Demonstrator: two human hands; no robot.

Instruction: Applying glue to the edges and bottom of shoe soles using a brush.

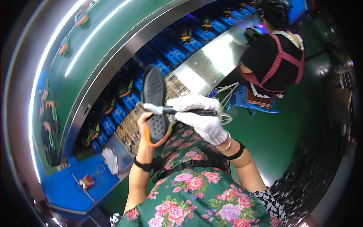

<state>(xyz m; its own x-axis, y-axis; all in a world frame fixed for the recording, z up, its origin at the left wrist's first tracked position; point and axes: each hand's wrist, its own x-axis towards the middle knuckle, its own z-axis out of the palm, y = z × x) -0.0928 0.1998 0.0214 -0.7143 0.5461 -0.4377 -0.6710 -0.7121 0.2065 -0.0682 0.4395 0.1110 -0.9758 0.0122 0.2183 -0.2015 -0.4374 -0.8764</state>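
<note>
My left hand (pixel 143 123), bare, grips a shoe (pixel 154 89) near its heel. The shoe has a dark footbed, ridged toward the toe and dotted with holes at the heel, with an orange rim there. In a white knitted glove, my right hand (pixel 204 117) holds a slim black pen-like tool (pixel 170 110) with a pale wrapped front part. The tool lies across the shoe's middle, its metal tip just past the left edge. Whether it touches the shoe I cannot tell. A pale cable or hose (pixel 227 118) shows beside the gloved hand.
A green conveyor belt (pixel 94 30) carrying shoes curves along the left. Blue racks (pixel 176 56) with more shoes stand beside it. A white glove (pixel 110 160) lies by a blue table (pixel 68 189). At the upper right a co-worker (pixel 276 56) sits near a blue stool (pixel 242 101).
</note>
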